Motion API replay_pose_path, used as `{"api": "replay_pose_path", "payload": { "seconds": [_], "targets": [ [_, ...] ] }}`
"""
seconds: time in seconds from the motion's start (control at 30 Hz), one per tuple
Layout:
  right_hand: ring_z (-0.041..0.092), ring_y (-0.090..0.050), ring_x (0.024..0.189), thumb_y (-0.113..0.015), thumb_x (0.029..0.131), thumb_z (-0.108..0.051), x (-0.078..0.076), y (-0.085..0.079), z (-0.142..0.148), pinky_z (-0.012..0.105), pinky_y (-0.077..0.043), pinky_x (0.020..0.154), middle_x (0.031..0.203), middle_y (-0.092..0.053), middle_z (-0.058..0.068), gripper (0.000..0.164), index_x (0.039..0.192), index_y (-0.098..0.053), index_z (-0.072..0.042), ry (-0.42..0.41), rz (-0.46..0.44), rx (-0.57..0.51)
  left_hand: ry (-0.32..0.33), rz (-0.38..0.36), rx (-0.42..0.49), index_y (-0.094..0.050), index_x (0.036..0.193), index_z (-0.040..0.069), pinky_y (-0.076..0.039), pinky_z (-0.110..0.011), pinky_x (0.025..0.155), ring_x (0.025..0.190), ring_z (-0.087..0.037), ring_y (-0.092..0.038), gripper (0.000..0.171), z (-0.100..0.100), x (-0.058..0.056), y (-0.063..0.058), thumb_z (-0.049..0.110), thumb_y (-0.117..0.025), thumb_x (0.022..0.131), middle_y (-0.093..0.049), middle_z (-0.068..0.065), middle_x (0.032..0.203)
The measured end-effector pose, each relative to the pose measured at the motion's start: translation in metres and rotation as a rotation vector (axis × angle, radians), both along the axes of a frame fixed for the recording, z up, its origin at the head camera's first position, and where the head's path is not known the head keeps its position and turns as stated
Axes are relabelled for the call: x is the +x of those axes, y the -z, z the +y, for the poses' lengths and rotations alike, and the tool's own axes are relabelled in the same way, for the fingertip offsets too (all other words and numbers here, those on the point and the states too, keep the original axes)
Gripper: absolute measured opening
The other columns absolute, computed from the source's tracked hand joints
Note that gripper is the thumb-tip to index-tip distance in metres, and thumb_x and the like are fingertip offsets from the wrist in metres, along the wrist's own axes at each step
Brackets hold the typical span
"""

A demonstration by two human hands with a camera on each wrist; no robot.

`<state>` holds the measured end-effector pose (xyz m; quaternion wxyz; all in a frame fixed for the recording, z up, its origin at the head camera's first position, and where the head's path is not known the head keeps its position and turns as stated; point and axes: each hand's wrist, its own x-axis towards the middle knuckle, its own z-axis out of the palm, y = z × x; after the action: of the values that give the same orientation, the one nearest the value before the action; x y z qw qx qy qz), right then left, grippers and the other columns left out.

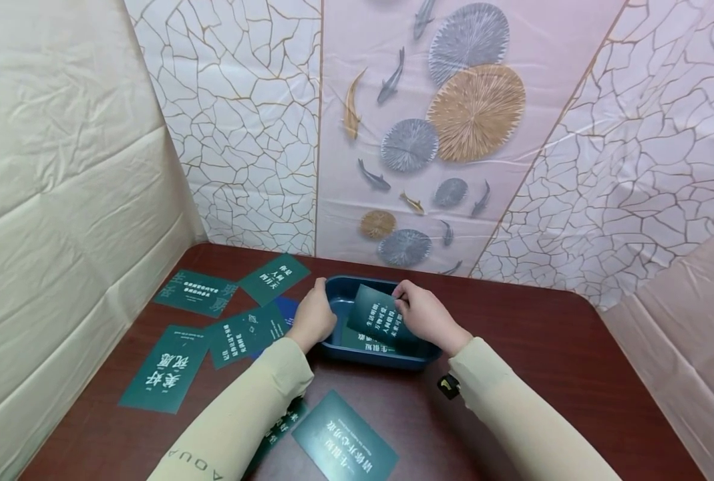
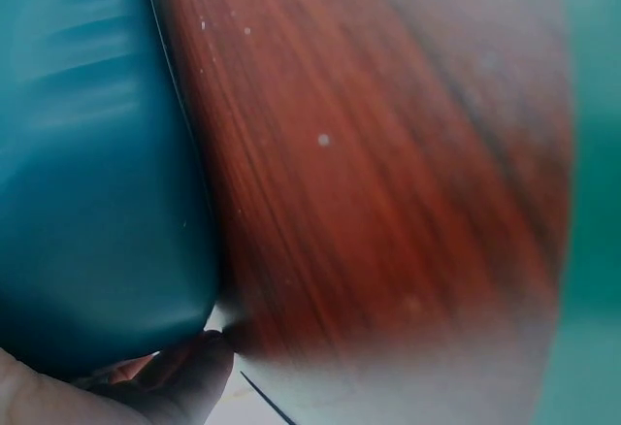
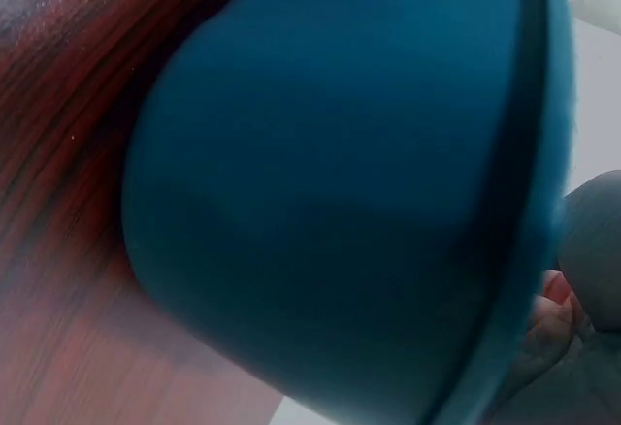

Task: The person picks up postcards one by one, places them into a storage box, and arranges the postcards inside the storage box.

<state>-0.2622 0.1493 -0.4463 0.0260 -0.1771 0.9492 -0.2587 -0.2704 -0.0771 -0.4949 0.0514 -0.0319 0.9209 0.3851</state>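
Observation:
My left hand point(image 1: 314, 315) grips the left end of a blue plastic tray point(image 1: 365, 359). In the left wrist view its fingers point(image 2: 194, 372) curl at the tray's end wall point(image 2: 107, 202). Over the tray, my right hand point(image 1: 423, 314) pinches a dark green card point(image 1: 371, 312) with white lettering by its right side, and the card slants. Another green card point(image 1: 357, 339) lies on the tray's floor, partly hidden beneath it. From the right wrist, the tray's outer wall point(image 3: 330, 192) fills most of the view, with part of the right hand point(image 3: 553, 357) past the rim.
Several green cards lie on the brown table point(image 1: 531, 341) left of the tray, among them a lettered card point(image 1: 167, 369) and a far card point(image 1: 274, 279). A blue card point(image 1: 288, 309) shows under one. Nearer me lies another card point(image 1: 346, 437); the left sleeve partly covers a card point(image 1: 281, 424).

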Motion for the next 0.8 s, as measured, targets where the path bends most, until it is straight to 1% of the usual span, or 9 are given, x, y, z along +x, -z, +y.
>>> {"api": "replay_pose_path", "payload": {
  "seconds": [0.1,0.2,0.23,0.33,0.4,0.47,0.57,0.8],
  "targets": [
    [0.016,-0.051,0.063,-0.054,0.100,-0.012,-0.003,0.002,-0.002,0.033,-0.045,0.063,0.084,-0.060,0.003,0.012,0.110,-0.056,-0.006,-0.007,-0.016,0.040,0.006,0.007,0.002,-0.020,0.153,0.010,-0.042,-0.046,0.100,0.122,-0.027,-0.051,0.076,0.000,0.001,-0.001,0.001,-0.061,0.089,-0.047,-0.015,0.141],
    [0.016,-0.053,0.065,-0.054,0.100,-0.012,-0.005,0.005,-0.005,0.033,-0.046,0.064,0.087,-0.061,0.003,0.014,0.112,-0.056,-0.007,-0.003,-0.035,0.075,0.007,0.009,0.003,-0.020,0.153,0.009,-0.042,-0.046,0.100,0.122,-0.028,-0.051,0.076,0.000,0.001,-0.002,0.000,-0.060,0.089,-0.046,-0.015,0.142],
    [0.016,-0.055,0.068,-0.054,0.099,-0.012,-0.006,0.006,-0.006,0.033,-0.047,0.065,0.091,-0.062,0.004,0.015,0.113,-0.056,-0.007,-0.004,-0.041,0.085,0.007,0.010,0.002,-0.020,0.153,0.009,-0.042,-0.046,0.100,0.122,-0.028,-0.051,0.076,0.000,0.001,-0.002,0.000,-0.060,0.089,-0.046,-0.015,0.142],
    [0.018,-0.061,0.086,-0.056,0.098,-0.012,-0.007,0.009,-0.008,0.036,-0.050,0.073,0.106,-0.063,0.007,0.019,0.117,-0.057,-0.008,-0.010,-0.054,0.120,0.004,0.004,-0.004,-0.020,0.153,0.010,-0.042,-0.045,0.100,0.123,-0.027,-0.051,0.075,0.000,0.001,-0.001,0.001,-0.060,0.089,-0.046,-0.014,0.142],
    [0.021,-0.061,0.098,-0.058,0.097,-0.011,-0.007,0.011,-0.009,0.039,-0.051,0.079,0.115,-0.061,0.009,0.022,0.120,-0.057,-0.008,-0.021,-0.061,0.137,0.005,0.006,-0.007,-0.021,0.153,0.010,-0.042,-0.045,0.100,0.123,-0.027,-0.051,0.075,0.000,0.001,-0.001,0.001,-0.060,0.090,-0.046,-0.014,0.142],
    [0.024,-0.059,0.106,-0.059,0.097,-0.010,-0.005,0.012,-0.010,0.040,-0.050,0.084,0.119,-0.059,0.010,0.025,0.121,-0.057,-0.008,-0.033,-0.070,0.147,0.010,0.009,-0.011,-0.021,0.152,0.009,-0.042,-0.045,0.100,0.123,-0.027,-0.051,0.074,0.000,0.001,-0.001,0.000,-0.059,0.089,-0.047,-0.014,0.142],
    [0.026,-0.058,0.108,-0.061,0.095,-0.008,-0.003,0.013,-0.011,0.042,-0.050,0.086,0.117,-0.059,0.011,0.026,0.121,-0.058,-0.006,-0.055,-0.069,0.144,0.015,0.020,-0.016,-0.021,0.152,0.008,-0.043,-0.044,0.100,0.122,-0.028,-0.051,0.074,0.000,0.002,-0.002,0.000,-0.059,0.089,-0.047,-0.015,0.141],
    [0.026,-0.058,0.107,-0.062,0.095,-0.008,0.000,0.018,-0.012,0.040,-0.050,0.085,0.117,-0.060,0.012,0.028,0.123,-0.060,-0.006,-0.080,-0.070,0.148,0.012,0.022,-0.017,-0.020,0.152,0.007,-0.043,-0.044,0.099,0.121,-0.028,-0.052,0.075,0.000,0.004,-0.004,-0.001,-0.059,0.088,-0.047,-0.016,0.141]
  ]
}}
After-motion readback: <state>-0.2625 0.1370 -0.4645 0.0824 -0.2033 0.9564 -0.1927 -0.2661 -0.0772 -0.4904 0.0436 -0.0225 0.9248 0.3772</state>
